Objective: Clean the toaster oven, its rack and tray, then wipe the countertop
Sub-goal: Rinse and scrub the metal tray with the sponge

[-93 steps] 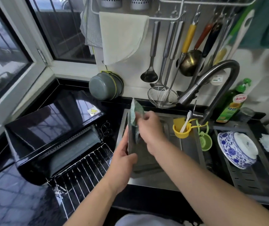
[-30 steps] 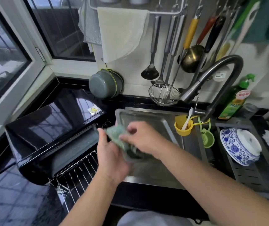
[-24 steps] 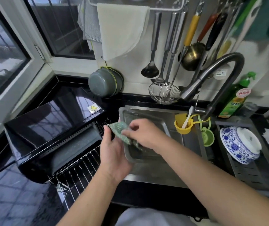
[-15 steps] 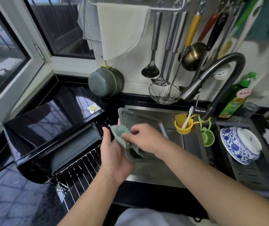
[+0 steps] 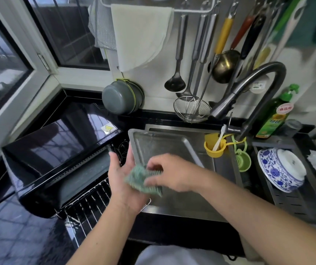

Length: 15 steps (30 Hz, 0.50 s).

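Over the sink [image 5: 195,207], my left hand [image 5: 122,180] holds the grey metal tray [image 5: 159,144] by its left edge, tilted up toward me. My right hand [image 5: 170,175] grips a green scrubbing cloth [image 5: 140,176] and presses it on the tray's near left part, blurred by motion. The black toaster oven [image 5: 57,153] stands on the left with its front open. Its wire rack [image 5: 88,203] lies on the dark countertop [image 5: 19,236] in front of it.
A curved faucet [image 5: 252,88] arches over the sink. A yellow cup [image 5: 215,148], a green strainer [image 5: 242,161], a blue-and-white bowl [image 5: 279,169] on a drain rack and a green soap bottle [image 5: 275,115] sit right. Utensils [image 5: 193,64] and a grey pot [image 5: 120,98] hang on the wall.
The tray was tipped from upright on its edge to a flatter tilt. My right hand has dragged the cloth down along the tray's left side toward me.
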Motion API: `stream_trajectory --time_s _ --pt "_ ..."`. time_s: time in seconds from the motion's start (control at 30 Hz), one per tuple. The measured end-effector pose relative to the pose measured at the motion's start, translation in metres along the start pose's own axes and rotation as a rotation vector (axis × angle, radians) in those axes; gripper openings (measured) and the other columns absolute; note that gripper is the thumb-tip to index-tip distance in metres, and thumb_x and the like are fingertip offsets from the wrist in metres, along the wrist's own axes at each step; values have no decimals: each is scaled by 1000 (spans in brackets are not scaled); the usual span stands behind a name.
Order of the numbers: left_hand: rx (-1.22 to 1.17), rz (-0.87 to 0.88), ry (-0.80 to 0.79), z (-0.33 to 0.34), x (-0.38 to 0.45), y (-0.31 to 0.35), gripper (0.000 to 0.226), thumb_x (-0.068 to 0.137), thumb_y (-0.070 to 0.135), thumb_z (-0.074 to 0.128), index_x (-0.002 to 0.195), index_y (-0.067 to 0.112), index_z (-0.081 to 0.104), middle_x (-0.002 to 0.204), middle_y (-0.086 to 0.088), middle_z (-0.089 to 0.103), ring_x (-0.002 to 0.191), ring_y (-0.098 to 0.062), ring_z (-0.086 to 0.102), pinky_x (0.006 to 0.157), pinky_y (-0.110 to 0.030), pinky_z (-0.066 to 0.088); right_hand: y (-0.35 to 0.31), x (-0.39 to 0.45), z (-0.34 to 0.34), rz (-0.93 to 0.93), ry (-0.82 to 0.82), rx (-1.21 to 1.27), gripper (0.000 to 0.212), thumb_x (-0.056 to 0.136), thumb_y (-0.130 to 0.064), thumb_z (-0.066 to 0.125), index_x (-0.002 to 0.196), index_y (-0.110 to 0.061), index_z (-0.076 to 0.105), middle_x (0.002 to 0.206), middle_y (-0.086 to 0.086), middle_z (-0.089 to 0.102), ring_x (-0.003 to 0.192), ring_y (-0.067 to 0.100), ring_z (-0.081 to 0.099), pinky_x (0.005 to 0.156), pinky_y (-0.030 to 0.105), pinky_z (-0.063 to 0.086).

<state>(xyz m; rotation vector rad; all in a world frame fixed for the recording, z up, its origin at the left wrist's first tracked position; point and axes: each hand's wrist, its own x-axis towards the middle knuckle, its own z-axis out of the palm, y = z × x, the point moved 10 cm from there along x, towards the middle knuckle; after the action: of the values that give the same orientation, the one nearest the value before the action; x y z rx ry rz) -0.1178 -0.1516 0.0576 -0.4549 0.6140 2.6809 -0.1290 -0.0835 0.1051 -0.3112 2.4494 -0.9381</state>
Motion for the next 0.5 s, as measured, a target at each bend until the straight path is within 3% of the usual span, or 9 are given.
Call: stream_trajectory --time_s 0.07,0.2,0.3,0.4,0.5 --pt "32 37 29 -2 2 7 63 99 69 35 141 33 63 139 -10 66 117 -31 69 99 -48 52 4 -6 9 15 -50 -14 30 82 -33 80 107 -22 67 89 -16 59 77 -2 53 65 11 39" --pt "22 34 70 0 2 0 44 106 52 39 140 35 62 129 -7 72 106 -26 74 83 -41 59 -4 10 -14 5 211 65 23 82 -37 79 99 -23 70 88 -10 66 83 10 62 68 25 44" --pt "43 27 44 0 2 3 40 106 37 47 143 31 61 132 -5 69 109 -26 70 99 -46 54 -8 2 -9 -77 244 -9 23 86 -35 75 107 -25 69 99 -8 62 94 13 58 79 29 43" --pt "165 73 55 -8 6 11 55 101 6 47 149 33 52 137 -12 67 110 -31 69 99 -51 54 14 -8 0 -91 146 -199 21 88 -31 73 109 -27 69 105 -8 57 103 13 52 90 34 42" --pt "307 167 57 -8 5 29 49 106 4 38 146 28 56 133 -12 69 111 -27 69 103 -51 52 49 -18 -14 -9 164 -343 28 89 -30 71 117 -30 70 111 -14 52 110 11 42 101 36 39"
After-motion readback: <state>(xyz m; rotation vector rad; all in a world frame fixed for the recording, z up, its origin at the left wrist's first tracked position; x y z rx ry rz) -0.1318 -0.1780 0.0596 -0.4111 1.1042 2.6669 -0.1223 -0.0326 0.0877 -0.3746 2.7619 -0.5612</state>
